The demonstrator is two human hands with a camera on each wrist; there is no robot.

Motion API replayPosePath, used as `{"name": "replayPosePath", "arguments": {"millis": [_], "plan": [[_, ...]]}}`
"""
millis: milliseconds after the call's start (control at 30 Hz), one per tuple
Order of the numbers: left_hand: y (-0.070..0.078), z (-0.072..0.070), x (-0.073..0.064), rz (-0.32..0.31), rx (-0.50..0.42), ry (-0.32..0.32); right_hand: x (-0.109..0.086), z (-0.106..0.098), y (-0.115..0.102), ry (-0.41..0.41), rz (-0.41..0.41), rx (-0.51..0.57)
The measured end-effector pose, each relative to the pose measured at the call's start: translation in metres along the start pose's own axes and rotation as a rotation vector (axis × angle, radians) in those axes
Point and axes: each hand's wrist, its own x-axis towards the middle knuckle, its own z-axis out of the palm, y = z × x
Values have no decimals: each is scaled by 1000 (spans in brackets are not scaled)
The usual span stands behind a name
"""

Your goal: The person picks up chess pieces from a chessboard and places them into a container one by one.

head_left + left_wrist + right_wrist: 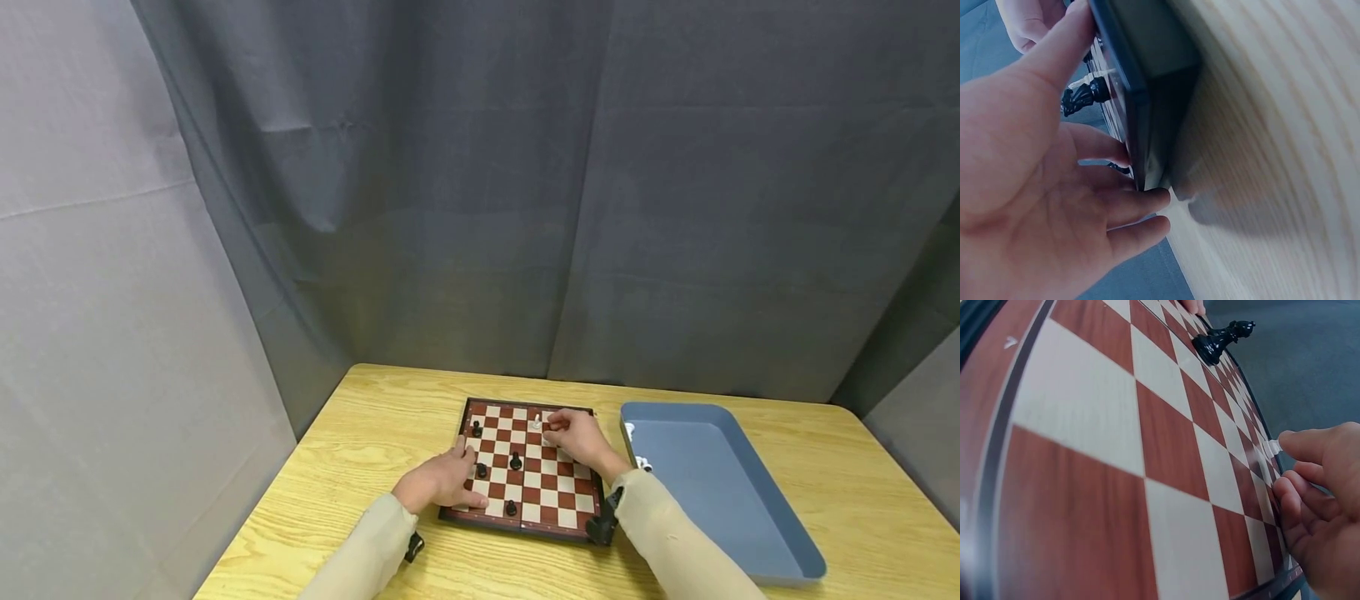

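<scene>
A brown-and-cream checkered chessboard [547,517] lies on the table. My left hand [442,479] rests at its left side with spread fingers, the thumb over the front left corner. Several black chess pieces stand on the board, one [481,471] beside that hand and another [516,461] near the middle. Over the far right part is my right hand [581,435], fingers loosely bent. A small white chess piece [537,422] stands just left of its fingertips. In the right wrist view this white piece [1272,447] shows right at the thumb tip.
A blue-grey tray [772,492] sits on the wooden table [375,433] to the right of the board. White chess pieces [642,463] lie along its left side, partly hidden by the right forearm. Grey curtains [480,208] hang behind the table and at the left.
</scene>
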Motion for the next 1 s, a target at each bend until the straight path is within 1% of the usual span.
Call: {"name": "replayPosePath", "arguments": {"millis": [233,467,667,867,1000], "plan": [[0,0,0,-8,-7,-5,4,5,0,16,-19,-29],[-1,-3,-2,-3,11,-9,6,7,-3,25,-37,-46],[-1,-2,-4,-2,-8,-13,9,9,-5,7,-13,-59],[-1,-3,-4,4,-7,-20,12,13,-4,7,-10,-121],[-2,-3,-3,1,-16,-18,13,14,-4,17,-36,-181]]}}
